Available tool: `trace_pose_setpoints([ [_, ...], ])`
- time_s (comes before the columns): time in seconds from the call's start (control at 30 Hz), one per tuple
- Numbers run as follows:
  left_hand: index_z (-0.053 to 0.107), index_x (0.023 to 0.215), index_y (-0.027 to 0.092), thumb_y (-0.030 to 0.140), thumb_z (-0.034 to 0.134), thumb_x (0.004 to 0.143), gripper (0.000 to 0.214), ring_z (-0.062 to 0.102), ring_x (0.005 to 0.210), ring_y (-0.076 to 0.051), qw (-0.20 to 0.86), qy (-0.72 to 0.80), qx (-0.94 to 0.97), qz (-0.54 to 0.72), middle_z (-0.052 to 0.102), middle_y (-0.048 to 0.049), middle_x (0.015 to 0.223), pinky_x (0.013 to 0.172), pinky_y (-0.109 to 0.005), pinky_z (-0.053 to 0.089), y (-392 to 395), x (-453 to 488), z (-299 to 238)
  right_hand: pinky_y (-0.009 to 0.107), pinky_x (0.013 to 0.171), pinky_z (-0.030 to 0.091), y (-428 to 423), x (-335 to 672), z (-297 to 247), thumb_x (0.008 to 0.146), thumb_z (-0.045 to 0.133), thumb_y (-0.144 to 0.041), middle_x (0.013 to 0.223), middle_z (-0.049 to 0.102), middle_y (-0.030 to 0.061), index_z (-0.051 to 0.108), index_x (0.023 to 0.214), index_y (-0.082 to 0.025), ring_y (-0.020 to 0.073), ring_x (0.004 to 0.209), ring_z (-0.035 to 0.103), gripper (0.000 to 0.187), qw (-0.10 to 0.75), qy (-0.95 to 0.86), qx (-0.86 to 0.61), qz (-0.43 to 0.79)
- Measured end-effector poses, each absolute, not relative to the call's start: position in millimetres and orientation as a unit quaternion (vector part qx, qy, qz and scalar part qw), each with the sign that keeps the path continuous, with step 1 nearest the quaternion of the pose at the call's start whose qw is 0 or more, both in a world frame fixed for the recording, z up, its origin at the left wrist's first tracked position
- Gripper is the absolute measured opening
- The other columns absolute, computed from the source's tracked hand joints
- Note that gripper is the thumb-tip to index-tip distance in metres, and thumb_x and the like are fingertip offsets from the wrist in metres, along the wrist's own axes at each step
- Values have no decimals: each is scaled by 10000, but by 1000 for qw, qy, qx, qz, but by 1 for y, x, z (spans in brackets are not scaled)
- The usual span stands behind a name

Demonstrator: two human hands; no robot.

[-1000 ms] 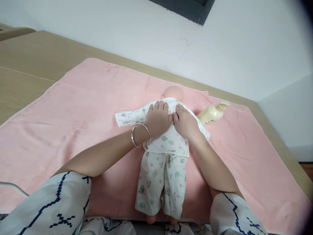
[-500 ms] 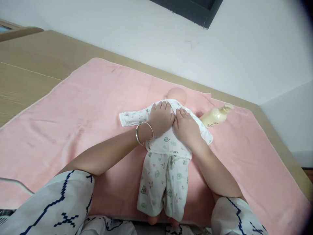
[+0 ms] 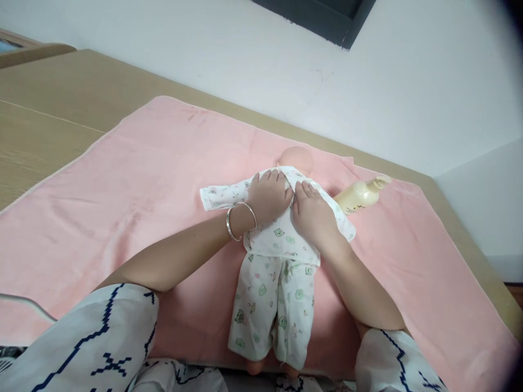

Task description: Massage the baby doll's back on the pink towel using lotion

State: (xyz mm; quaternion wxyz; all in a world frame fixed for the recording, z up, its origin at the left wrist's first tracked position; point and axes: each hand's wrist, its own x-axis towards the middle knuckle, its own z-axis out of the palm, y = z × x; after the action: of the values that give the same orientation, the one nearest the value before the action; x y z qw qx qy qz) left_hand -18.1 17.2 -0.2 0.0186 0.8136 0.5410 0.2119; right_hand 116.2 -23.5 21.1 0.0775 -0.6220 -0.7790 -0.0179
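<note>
A baby doll [image 3: 296,158] lies on a pink blanket [image 3: 171,141], its bare head pointing away from me and its feet at the near edge. It wears a white printed top [image 3: 281,237] and matching trousers [image 3: 261,305]. My left hand [image 3: 269,198], with a silver bangle at the wrist, rests flat on the upper left of the top. Beside it, my right hand [image 3: 312,209] lies on the upper right of the top, fingers stretched out. Both are open and hold nothing. The doll's right-side sleeve is partly hidden behind my right hand.
A pale yellow pump bottle [image 3: 362,196] lies tilted on the blanket to the right of the doll. The wooden table [image 3: 53,87] shows around the blanket, with a white wall [image 3: 204,43] behind it. A white cable [image 3: 30,305] runs at the lower left.
My right hand has shifted very slightly to the right on the top, and a small gap shows between the two hands. My left hand stays in place.
</note>
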Motion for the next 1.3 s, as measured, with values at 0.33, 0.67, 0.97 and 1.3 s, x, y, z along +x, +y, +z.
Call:
trace_pose_setpoints([
  [0.33, 557, 1373, 61, 327, 380, 1011, 483, 519, 1346, -338, 12, 550, 800, 238, 582, -214, 1433, 1162, -531, 341, 19, -15, -10, 539, 1249, 286, -2, 128, 17, 1014, 249, -266, 1632, 338, 240, 341, 1552, 20, 331, 1545, 290, 616, 94, -795, -599, 17],
  [0.67, 554, 1378, 64, 330, 373, 1015, 486, 517, 1346, -338, 17, 557, 798, 230, 578, -204, 1441, 1171, -530, 335, 20, -15, -9, 530, 1254, 267, -2, 124, 15, 996, 259, -247, 1631, 351, 228, 345, 1552, 13, 327, 1545, 287, 620, 104, -785, -611, 18],
  [0.97, 558, 1374, 83, 331, 383, 1014, 470, 528, 1332, -336, 13, 558, 796, 234, 591, -193, 1431, 1173, -547, 334, 21, -15, -11, 548, 1243, 276, 0, 125, 13, 991, 257, -250, 1629, 346, 240, 347, 1548, 15, 333, 1542, 292, 623, 106, -788, -606, 14],
  [1.3, 543, 1381, 42, 321, 370, 1014, 493, 508, 1347, -353, 24, 560, 795, 230, 565, -216, 1452, 1182, -588, 318, 21, -14, -10, 607, 1244, 224, -3, 121, 16, 996, 238, -245, 1641, 333, 220, 336, 1562, -16, 341, 1538, 296, 618, 100, -775, -623, 22],
])
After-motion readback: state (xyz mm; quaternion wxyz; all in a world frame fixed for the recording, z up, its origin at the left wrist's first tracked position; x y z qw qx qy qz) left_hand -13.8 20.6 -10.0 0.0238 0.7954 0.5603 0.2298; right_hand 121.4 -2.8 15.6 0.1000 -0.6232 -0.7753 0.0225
